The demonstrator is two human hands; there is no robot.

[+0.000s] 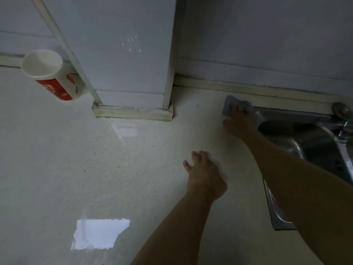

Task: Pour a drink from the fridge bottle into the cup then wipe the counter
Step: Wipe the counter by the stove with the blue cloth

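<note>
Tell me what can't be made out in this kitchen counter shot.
Head view only:
- Red-and-white paper cup: whether it holds drink; the angle hides its bottom.
- Blue-grey wiping cloth: mostly covered by the right hand.
- Steel sink: cut off by the right edge and arm.
- Fridge bottle: not in view.

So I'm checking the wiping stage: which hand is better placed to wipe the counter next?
Right. The right hand already presses the blue cloth onto the counter beside the sink. The left hand rests empty, palm down.
</note>
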